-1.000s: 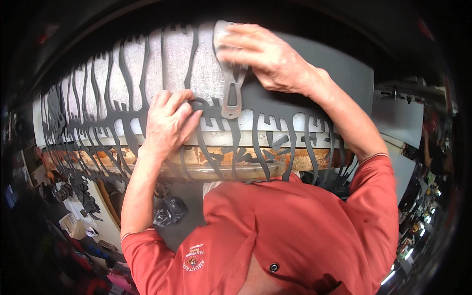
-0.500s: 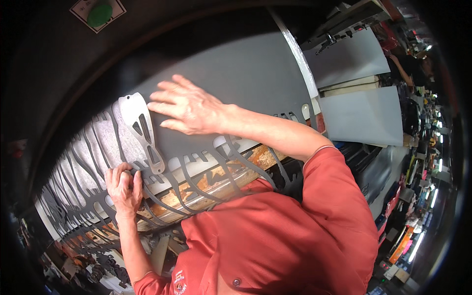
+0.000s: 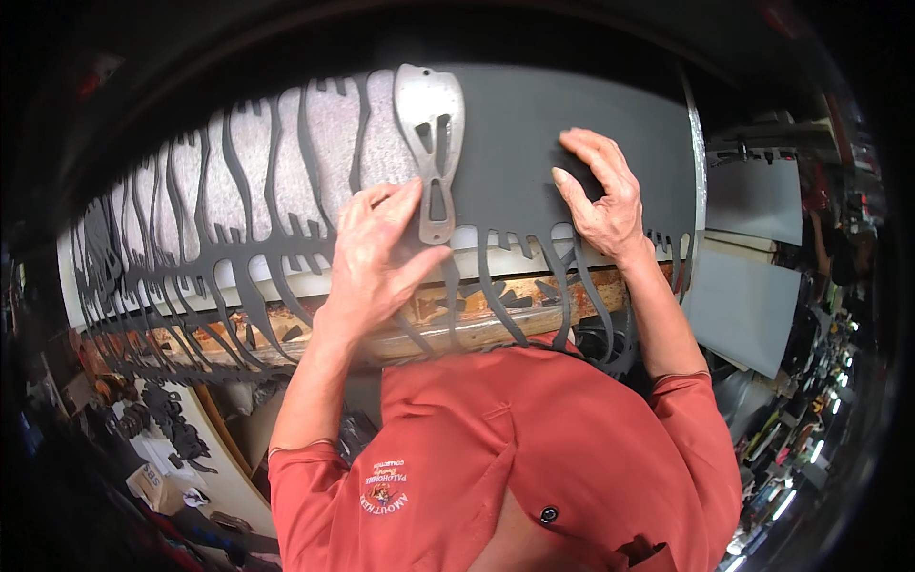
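Nearest me, cut dark strips (image 3: 563,297) cross the wooden edge of the worktop (image 3: 486,336). My left grip (image 3: 374,243) has thumb and fingers apart around the narrow end of the silver plate (image 3: 431,100); contact is unclear. The plate lies beside the cut-outs, wide end away from me. Rightward, smooth dark sheet (image 3: 519,143) leaves open room; my empty right grip (image 3: 605,202) spreads there.

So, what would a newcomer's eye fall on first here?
Probably the pale, slotted, sole-shaped plate at upper middle, with the left hand close to its narrow end. Next, the row of pale curved openings in the dark sheet, left of the plate, and the red shirt filling the lower middle.
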### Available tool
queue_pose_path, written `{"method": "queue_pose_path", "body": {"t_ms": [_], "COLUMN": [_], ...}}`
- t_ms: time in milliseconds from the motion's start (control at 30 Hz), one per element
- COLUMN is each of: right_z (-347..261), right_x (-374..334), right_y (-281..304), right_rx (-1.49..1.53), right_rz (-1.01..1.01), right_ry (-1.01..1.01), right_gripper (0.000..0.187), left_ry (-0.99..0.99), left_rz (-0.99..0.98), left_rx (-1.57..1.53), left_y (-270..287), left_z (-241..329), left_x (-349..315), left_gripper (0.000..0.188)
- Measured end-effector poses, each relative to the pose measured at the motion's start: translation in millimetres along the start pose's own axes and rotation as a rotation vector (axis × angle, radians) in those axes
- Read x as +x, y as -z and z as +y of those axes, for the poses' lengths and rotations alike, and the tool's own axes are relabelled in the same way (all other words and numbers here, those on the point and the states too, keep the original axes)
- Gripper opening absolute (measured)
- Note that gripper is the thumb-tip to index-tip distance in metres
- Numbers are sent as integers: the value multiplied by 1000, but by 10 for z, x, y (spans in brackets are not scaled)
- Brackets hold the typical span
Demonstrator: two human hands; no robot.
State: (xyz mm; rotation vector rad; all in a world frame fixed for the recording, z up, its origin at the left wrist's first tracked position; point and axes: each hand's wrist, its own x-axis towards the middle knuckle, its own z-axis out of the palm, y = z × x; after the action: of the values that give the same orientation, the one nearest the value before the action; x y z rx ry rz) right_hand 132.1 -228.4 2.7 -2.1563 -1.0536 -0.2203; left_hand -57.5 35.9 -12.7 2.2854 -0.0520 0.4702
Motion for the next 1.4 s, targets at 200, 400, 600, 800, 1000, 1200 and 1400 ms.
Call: {"method": "queue_pose_path", "body": {"t_ms": [200, 400, 600, 800, 1000, 1200, 1400], "right_z": [-196, -153, -111, -68, -182, -497, -367], "right_x": [579, 841, 833, 810, 773, 29, -51], "right_y": [-682, -999, -956, -939, -690, -528, -713], "right_rx": [159, 192, 139, 113, 203, 179, 21], "right_rz": [-50, 14, -31, -43, -216, -143, -30], "right_ry": [27, -38, -18, 47, 32, 107, 238], "right_gripper": [60, 49, 42, 39, 54, 89, 68], "left_ry": [-20, 14, 29, 39, 12, 48, 87], "left_rz": [25, 85, 102, 110, 92, 67, 169], "left_rx": [121, 206, 268, 304, 202, -89, 91], "left_y": [-93, -289, -358, -397, -218, 162, -376], "left_z": [9, 47, 57, 77, 63, 439, 340], "left_x": [-37, -70, -29, -54, -31, -761, -1117], "left_gripper": [82, 85, 88, 87, 78, 32, 15]}}
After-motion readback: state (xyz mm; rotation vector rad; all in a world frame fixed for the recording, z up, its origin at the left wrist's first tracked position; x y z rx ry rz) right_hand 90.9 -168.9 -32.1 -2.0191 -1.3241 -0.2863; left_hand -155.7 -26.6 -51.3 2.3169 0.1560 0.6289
